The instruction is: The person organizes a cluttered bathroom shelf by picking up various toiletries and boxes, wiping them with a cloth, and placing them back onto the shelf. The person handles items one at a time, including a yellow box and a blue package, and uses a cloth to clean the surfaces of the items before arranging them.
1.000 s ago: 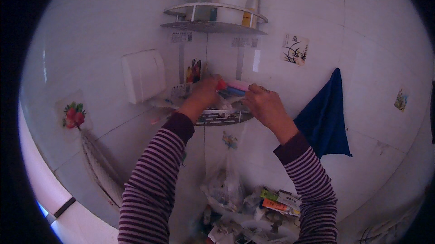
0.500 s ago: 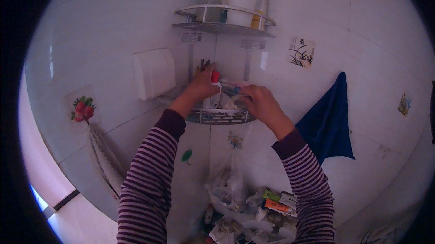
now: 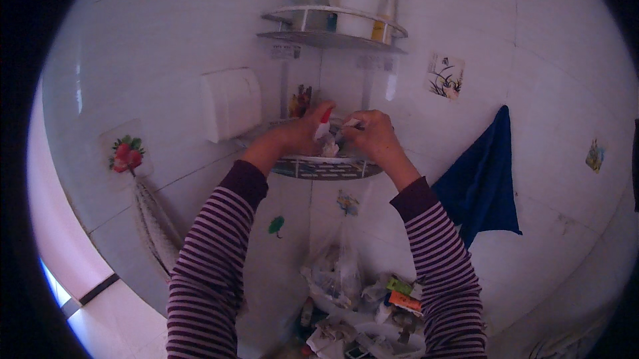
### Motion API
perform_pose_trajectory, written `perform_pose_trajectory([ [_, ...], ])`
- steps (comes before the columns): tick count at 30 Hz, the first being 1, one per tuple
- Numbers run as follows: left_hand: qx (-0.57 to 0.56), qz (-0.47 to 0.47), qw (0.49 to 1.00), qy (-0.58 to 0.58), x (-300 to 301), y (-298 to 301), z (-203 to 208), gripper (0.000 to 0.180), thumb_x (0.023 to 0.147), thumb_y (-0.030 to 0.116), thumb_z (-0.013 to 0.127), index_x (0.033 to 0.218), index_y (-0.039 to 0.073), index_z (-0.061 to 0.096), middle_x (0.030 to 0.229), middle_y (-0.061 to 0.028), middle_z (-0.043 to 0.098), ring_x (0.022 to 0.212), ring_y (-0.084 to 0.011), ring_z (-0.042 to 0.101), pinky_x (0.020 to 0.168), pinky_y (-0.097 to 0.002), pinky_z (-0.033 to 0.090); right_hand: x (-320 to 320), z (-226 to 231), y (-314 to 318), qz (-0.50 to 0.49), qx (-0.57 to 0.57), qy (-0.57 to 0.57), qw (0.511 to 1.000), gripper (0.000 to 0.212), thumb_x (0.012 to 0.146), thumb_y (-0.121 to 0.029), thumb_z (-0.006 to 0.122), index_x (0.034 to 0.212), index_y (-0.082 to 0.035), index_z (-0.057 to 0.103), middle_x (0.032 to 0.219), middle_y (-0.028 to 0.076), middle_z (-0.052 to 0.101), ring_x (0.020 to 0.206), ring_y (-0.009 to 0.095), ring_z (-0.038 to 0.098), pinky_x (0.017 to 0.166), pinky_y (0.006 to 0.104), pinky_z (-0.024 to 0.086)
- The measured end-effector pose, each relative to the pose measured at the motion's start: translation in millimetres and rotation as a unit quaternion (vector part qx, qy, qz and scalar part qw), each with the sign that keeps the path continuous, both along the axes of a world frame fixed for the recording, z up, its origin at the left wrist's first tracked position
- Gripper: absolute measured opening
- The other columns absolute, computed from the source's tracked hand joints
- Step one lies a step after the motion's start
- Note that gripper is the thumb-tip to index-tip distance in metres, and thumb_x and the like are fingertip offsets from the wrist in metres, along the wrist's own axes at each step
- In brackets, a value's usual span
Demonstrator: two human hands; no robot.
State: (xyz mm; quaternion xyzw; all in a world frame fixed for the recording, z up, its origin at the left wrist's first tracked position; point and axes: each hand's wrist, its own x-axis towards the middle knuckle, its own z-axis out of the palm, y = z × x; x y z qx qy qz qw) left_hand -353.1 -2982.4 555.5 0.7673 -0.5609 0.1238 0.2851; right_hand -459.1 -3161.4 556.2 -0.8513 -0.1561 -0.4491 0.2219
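My left hand [image 3: 296, 134] is closed around a white bottle with a red cap [image 3: 325, 116], which leans over the lower corner shelf [image 3: 331, 172]. Just to its right, my right hand [image 3: 376, 138] is pinched on a small whitish piece [image 3: 352, 122] whose kind I cannot make out. Between and below the hands, a crumpled clear plastic bag [image 3: 330, 148] lies in the shelf; my fingers partly hide it. Behind my left hand, dark and yellow items [image 3: 300, 100] stand at the back of that shelf.
An upper corner shelf [image 3: 333, 40] carries a white tub [image 3: 360, 2] and other containers. A white wall box [image 3: 231, 104] is at left, a blue cloth [image 3: 484, 182] hangs at right, and a patterned towel [image 3: 154, 222] hangs lower left. Below sit plastic bags [image 3: 335, 272] and mixed packages [image 3: 405, 300].
The red-capped bottle now leans to the right. My right hand has shifted slightly up and left, closer to my left hand, and a whitish piece shows at its fingertips.
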Motion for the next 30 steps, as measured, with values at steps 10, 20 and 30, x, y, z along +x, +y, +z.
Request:
perform_pose_trajectory([
  [10, 0.009, 0.033, 0.996, -0.082, -0.8, 1.4, -3.0, 0.100, 0.067, 0.021, 0.079, 0.143, 0.010, 0.016, 0.139, -0.0253, 0.038, 0.125, -0.0386, 0.045, 0.104, -0.0392, 0.038, 14.9, -1.4, 6.5, -0.003, 0.060, -0.020, 0.998, 0.030, 0.076, -0.012, 0.069, 0.096, 0.010, 0.065, 0.077, 0.014, 0.068, 0.064, 0.016, 0.067, 0.061, 0.0272, 0.054],
  [20, -0.069, 0.032, 0.995, -0.057, 4.6, 1.8, -7.7, 0.078, 0.075, 0.012, 0.072, 0.137, 0.006, 0.026, 0.129, -0.0224, 0.048, 0.123, -0.0321, 0.047, 0.103, -0.0353, 0.036, 23.4, -0.1, -12.4, 0.019, 0.034, 0.086, 0.996, 0.028, 0.074, -0.009, 0.068, 0.099, 0.004, 0.065, 0.085, 0.013, 0.069, 0.077, 0.021, 0.067, 0.070, 0.0291, 0.052],
  [30, -0.133, 0.022, 0.990, -0.043, 1.6, -1.4, -11.3, 0.070, 0.077, 0.003, 0.069, 0.135, 0.008, 0.031, 0.125, -0.0229, 0.051, 0.120, -0.0347, 0.050, 0.100, -0.0377, 0.039, 40.0, -13.4, 3.9, 0.049, 0.065, 0.119, 0.989, 0.041, 0.071, -0.017, 0.071, 0.109, -0.005, 0.063, 0.109, 0.015, 0.065, 0.095, 0.025, 0.063, 0.087, 0.0324, 0.049],
])
